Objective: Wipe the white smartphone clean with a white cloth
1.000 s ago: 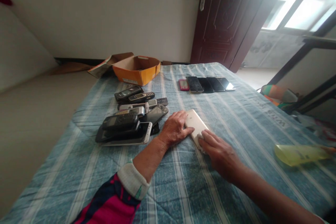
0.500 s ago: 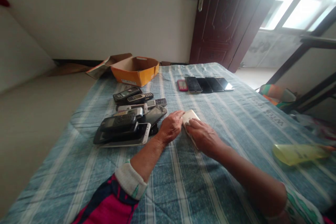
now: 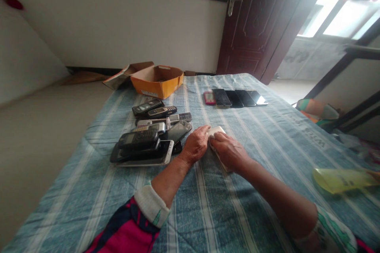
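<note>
A pale gold mobile phone (image 3: 219, 129) lies on the striped cloth, partly covered by both hands. My left hand (image 3: 196, 145) is closed on its left edge, holding it against the cloth. Across the phone's back lies my right hand (image 3: 230, 151), fingers curled and pressed down. A bit of something whitish shows at the right fingertips, too small to make out. Left of my left hand is a heap of old phones, with a black slider phone (image 3: 139, 139) on top of a white-edged smartphone (image 3: 170, 152). A grey touchscreen phone (image 3: 180, 131) leans nearest my left wrist.
An orange cardboard box (image 3: 160, 87) stands open at the far left, its lid flap folded out. Dark smartphones (image 3: 222, 98) lie in a row at the back beside a small pink-framed device (image 3: 209, 97). A yellow translucent item (image 3: 341, 180) rests at the right.
My right hand has slid slightly up the phone and covers more of its back. My left hand keeps its hold. The whole view has shifted a little.
</note>
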`<state>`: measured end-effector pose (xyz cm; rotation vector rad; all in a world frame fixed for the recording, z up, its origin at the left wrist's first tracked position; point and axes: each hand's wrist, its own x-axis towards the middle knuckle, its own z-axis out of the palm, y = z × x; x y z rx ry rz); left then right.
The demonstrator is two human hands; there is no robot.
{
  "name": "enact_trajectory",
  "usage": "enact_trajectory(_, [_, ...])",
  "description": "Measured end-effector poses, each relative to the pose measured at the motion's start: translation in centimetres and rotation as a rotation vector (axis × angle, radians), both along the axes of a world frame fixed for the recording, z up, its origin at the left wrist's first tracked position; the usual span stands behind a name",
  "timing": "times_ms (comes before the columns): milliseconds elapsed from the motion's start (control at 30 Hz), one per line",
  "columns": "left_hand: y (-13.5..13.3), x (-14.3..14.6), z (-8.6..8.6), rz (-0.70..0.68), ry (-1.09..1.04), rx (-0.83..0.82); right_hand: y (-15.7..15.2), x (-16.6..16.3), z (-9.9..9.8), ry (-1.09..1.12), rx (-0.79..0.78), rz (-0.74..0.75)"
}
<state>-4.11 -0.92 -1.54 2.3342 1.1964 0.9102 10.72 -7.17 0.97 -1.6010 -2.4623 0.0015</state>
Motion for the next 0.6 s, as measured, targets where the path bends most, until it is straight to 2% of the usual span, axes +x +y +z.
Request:
enact_trajectory(133, [-0.1,-0.1,0.1,0.020,-0.033,0.023,2.7,-0.8,0.3,0.000,-0.015,-0.050])
enact_trajectory(267, [-0.1,0.1,-0.1,0.064,-0.030,0.064,3.2,-0.4,0.3,0.002,-0.026,-0.046])
enact_trajectory(467, [-1.3,0.3,1.2,0.182,0.166,0.164,4.8,1.4,1.9,-0.161,-0.124,-0.206])
enact_trajectory(533, [-2.3,0.6,1.9,0.141,0.259,0.213,5.9,1.5,2.8,-0.240,-0.178,-0.215])
enact_trajectory(600, [-3.5,1.1,2.3,0.006,0.322,0.264,6.9,1.3,3.6,-0.279,-0.207,-0.206])
